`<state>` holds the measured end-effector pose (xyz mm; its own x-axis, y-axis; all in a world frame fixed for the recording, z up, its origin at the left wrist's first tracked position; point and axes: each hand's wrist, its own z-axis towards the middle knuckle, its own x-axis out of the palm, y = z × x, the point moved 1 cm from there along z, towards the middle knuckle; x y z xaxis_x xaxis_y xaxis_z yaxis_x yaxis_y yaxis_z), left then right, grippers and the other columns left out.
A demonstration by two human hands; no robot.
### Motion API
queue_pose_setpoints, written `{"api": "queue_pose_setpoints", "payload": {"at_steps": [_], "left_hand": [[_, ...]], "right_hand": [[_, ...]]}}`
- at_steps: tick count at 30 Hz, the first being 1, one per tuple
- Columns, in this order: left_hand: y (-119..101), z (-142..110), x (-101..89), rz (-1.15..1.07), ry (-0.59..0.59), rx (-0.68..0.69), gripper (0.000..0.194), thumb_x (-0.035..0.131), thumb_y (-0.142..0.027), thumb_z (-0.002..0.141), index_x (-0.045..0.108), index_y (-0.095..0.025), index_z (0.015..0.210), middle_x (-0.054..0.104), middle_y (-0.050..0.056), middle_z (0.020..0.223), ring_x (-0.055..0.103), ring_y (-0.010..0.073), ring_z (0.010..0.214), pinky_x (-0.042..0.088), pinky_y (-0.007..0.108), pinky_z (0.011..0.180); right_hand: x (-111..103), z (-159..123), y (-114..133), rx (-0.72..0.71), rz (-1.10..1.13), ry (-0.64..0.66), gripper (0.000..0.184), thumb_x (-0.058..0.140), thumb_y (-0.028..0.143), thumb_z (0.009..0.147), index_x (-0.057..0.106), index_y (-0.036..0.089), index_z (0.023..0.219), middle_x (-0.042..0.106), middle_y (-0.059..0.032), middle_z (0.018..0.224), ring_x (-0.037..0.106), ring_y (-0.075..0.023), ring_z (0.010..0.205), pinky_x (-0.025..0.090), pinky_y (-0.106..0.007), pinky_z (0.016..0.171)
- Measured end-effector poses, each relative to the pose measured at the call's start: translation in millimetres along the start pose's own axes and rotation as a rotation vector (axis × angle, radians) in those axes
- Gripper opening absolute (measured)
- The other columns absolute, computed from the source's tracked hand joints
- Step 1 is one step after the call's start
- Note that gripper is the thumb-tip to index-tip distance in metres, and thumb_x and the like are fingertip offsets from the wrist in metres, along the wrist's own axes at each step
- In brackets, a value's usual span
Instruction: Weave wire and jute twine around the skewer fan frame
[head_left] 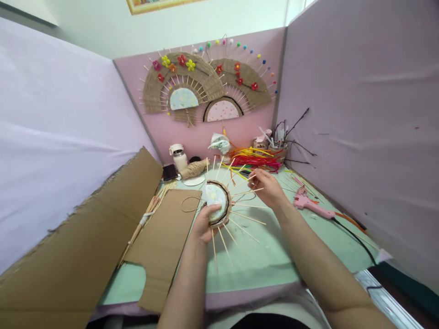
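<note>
My left hand grips a half-round cardboard fan piece, thumb on its pale blue patterned face and the other fingers mostly hidden behind it. Dark trim and a twine-coloured band follow its curved edge, from which several thin wooden sticks spread out like rays. My right hand is at the tips of the upper right sticks, thumb and fingers pinched together. What lies in that pinch is too small to make out. A loop of thin twine shows left of the fan piece.
A cut cardboard sheet and a bundle of sticks lie left, beside an upright cardboard panel. A pink glue gun with its cord rests right. Behind are a twine roll, a white bottle and coloured pipe cleaners.
</note>
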<state>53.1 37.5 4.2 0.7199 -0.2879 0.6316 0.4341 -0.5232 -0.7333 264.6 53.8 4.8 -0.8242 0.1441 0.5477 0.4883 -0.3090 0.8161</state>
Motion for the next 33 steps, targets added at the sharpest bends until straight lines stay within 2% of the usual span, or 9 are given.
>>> {"api": "queue_pose_setpoints", "payload": {"at_steps": [3, 6, 10, 12, 18, 21, 25, 29, 33], "left_hand": [[-1.2, 0.6, -3.3, 0.009, -0.004, 0.014, 0.031, 0.061, -0.012, 0.067, 0.063, -0.007, 0.097, 0.071, 0.01, 0.08, 0.064, 0.0137, 0.059, 0.05, 0.022, 0.049], [-3.8, 0.4, -4.8, -0.01, 0.0, 0.041, 0.032, 0.061, -0.012, 0.066, 0.062, -0.008, 0.097, 0.071, 0.01, 0.08, 0.064, 0.014, 0.06, 0.052, 0.023, 0.051], [-5.0, -0.6, -6.0, -0.022, 0.017, 0.04, 0.031, 0.06, -0.013, 0.066, 0.062, -0.009, 0.097, 0.071, 0.01, 0.082, 0.065, 0.0142, 0.061, 0.053, 0.024, 0.054], [-4.6, -1.2, -5.8, -0.019, 0.021, 0.034, 0.03, 0.06, -0.013, 0.066, 0.063, -0.009, 0.096, 0.071, 0.01, 0.082, 0.064, 0.0139, 0.06, 0.053, 0.023, 0.054], [-2.7, -3.2, -3.1, 0.016, 0.009, 0.026, 0.028, 0.06, -0.013, 0.067, 0.065, -0.009, 0.094, 0.072, 0.01, 0.079, 0.064, 0.0137, 0.057, 0.053, 0.023, 0.051], [-3.2, -4.1, -2.7, 0.028, -0.017, 0.031, 0.03, 0.061, -0.013, 0.067, 0.064, -0.007, 0.096, 0.072, 0.01, 0.079, 0.064, 0.0147, 0.058, 0.053, 0.024, 0.051], [-4.8, -5.9, -1.5, 0.005, -0.01, 0.073, 0.033, 0.061, -0.013, 0.066, 0.063, -0.007, 0.099, 0.072, 0.011, 0.083, 0.064, 0.0148, 0.059, 0.052, 0.024, 0.05], [-5.0, -6.6, 0.4, -0.003, -0.023, 0.125, 0.035, 0.061, -0.012, 0.067, 0.063, -0.007, 0.101, 0.072, 0.011, 0.085, 0.064, 0.014, 0.058, 0.051, 0.023, 0.052], [-3.9, -6.5, 0.8, 0.007, -0.039, 0.147, 0.028, 0.063, -0.012, 0.066, 0.065, -0.007, 0.093, 0.072, 0.011, 0.082, 0.064, 0.014, 0.058, 0.051, 0.023, 0.054]], "right_hand": [[-22.6, 10.7, 4.7, -0.17, -0.022, -0.236, 0.025, 0.062, 0.045, 0.072, 0.054, 0.021, 0.07, 0.051, 0.0035, 0.062, 0.048, -0.0102, 0.055, 0.044, -0.024, 0.055], [-41.0, 14.8, 5.0, -0.239, -0.431, -0.432, 0.026, 0.053, 0.047, 0.077, 0.054, 0.021, 0.072, 0.055, -0.0002, 0.064, 0.051, -0.0147, 0.058, 0.043, -0.028, 0.056], [-35.6, 7.1, -6.2, -0.261, -1.275, -0.384, 0.024, 0.062, 0.038, 0.071, 0.06, 0.018, 0.084, 0.063, -0.013, 0.093, 0.055, -0.027, 0.09, 0.042, -0.038, 0.076], [-23.9, 0.7, -13.3, -0.305, -1.469, -0.315, 0.024, 0.061, 0.037, 0.074, 0.061, 0.017, 0.088, 0.062, -0.0147, 0.1, 0.053, -0.0291, 0.097, 0.04, -0.039, 0.08], [2.9, -12.5, -21.7, -0.496, -1.254, -0.108, 0.024, 0.051, 0.041, 0.083, 0.055, 0.021, 0.072, 0.06, -0.0051, 0.078, 0.054, -0.0192, 0.073, 0.041, -0.03, 0.069], [0.8, -14.6, -20.0, -0.556, -1.295, -0.168, 0.022, 0.052, 0.04, 0.082, 0.054, 0.021, 0.072, 0.059, -0.0064, 0.082, 0.053, -0.0197, 0.074, 0.041, -0.03, 0.069], [-12.4, -11.3, -13.9, -0.408, -1.463, -0.275, 0.024, 0.05, 0.038, 0.082, 0.054, 0.021, 0.065, 0.058, -0.0068, 0.074, 0.053, -0.022, 0.072, 0.04, -0.033, 0.069], [-15.7, -10.9, -6.3, -0.612, -1.382, -0.382, 0.017, 0.052, 0.033, 0.081, 0.058, 0.018, 0.08, 0.058, -0.0115, 0.093, 0.054, -0.0239, 0.089, 0.042, -0.034, 0.078], [-10.1, -13.4, -9.2, -0.594, -1.281, -0.295, 0.033, 0.048, 0.037, 0.084, 0.048, 0.021, 0.055, 0.053, -0.0038, 0.064, 0.053, -0.0189, 0.068, 0.044, -0.032, 0.07]]}}
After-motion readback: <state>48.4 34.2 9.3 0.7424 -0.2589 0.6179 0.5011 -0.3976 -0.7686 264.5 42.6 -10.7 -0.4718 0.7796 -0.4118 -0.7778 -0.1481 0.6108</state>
